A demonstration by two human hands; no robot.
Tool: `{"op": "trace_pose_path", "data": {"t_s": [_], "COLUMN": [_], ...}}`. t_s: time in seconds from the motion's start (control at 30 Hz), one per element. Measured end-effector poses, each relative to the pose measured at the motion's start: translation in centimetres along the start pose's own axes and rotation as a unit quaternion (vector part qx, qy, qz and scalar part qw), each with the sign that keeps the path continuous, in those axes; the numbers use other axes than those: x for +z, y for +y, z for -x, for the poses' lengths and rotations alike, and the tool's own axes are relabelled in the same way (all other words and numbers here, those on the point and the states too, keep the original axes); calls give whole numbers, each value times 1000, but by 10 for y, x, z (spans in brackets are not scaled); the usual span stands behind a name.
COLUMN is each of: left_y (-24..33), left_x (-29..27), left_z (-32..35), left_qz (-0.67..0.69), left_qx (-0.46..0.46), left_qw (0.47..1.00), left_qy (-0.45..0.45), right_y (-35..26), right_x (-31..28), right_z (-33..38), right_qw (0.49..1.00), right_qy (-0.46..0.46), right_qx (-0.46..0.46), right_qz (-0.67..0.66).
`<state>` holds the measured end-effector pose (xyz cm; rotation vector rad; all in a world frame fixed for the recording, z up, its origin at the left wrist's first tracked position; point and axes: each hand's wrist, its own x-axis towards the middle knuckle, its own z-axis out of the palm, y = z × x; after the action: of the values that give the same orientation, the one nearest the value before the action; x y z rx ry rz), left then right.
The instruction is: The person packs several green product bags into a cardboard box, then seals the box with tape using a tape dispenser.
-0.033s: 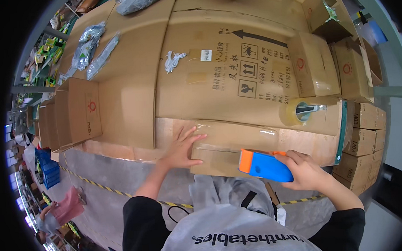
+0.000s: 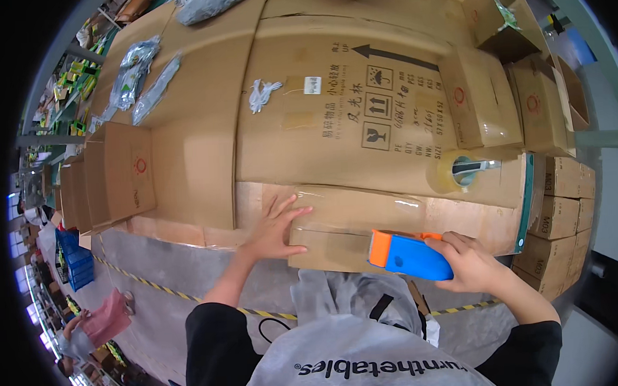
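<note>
A long, closed cardboard carton (image 2: 345,222) lies at the near edge of the table, with clear tape shining on its upper face. My left hand (image 2: 273,230) rests with spread fingers against the carton's left end. In my right hand (image 2: 467,262) is a boxy blue tool with an orange end (image 2: 415,257), shaped somewhat like a tape dispenser; no roll shows on it. It is held over the carton's near right part, and I cannot tell whether it touches. My fingers wrap its right end.
A tape roll (image 2: 453,171) with a grey cutter knife (image 2: 477,165) lies right of the carton. White cable (image 2: 265,95) and grey plastic bags (image 2: 135,73) are farther off. Cartons stand at left (image 2: 125,170) and right (image 2: 481,103). Another person (image 2: 101,323) is off to the left.
The carton and my left hand have shifted very slightly to the left. The blue tool has barely moved.
</note>
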<state>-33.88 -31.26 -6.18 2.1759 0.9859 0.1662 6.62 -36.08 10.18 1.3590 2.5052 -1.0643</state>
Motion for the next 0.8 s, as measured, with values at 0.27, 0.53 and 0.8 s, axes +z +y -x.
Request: {"op": "trace_pose_path", "data": {"t_s": [0.27,0.53,0.8], "left_y": [31,50,56], "left_x": [-11,-12,-8], "left_z": [-5,-6,-5], "left_qz": [-109,-157,-205], "left_qx": [-61,-76,-103], "left_qw": [992,984,972], "left_qy": [-32,-35,-42], "right_y": [94,172,232], "right_x": [13,43,121], "right_z": [72,121,114], "right_qw": [999,998,989], "right_qy": [15,16,111], "right_qx": [-10,-3,-69], "right_qz": [-49,-69,-65]}}
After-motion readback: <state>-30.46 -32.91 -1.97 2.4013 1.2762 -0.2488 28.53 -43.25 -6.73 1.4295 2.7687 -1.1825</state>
